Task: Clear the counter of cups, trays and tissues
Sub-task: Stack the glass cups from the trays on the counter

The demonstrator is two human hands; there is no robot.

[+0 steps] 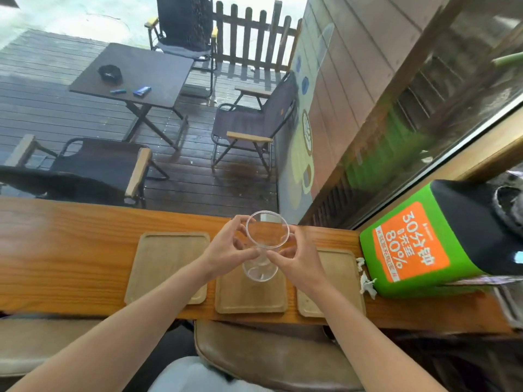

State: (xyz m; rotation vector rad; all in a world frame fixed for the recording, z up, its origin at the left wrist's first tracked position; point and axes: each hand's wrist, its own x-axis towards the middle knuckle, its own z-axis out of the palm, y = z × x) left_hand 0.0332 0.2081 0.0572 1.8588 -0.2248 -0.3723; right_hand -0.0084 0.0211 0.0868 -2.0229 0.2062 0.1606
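Counter (70, 250) — cup (267, 237) gripped between left hand (226, 250) and right hand (295, 260) (over tray (249, 297)).

Cup (267, 236): clear, held by left hand (226, 250) and right hand (294, 258) over middle tray (249, 295).
Trays: three, side by side on counter (70, 250).
Tissues (366, 284): right of trays.

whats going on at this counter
A person grips a clear plastic cup with the left hand and right hand, just above the middle tray. A left tray and right tray flank it on the counter, and crumpled tissues lie by the green box.
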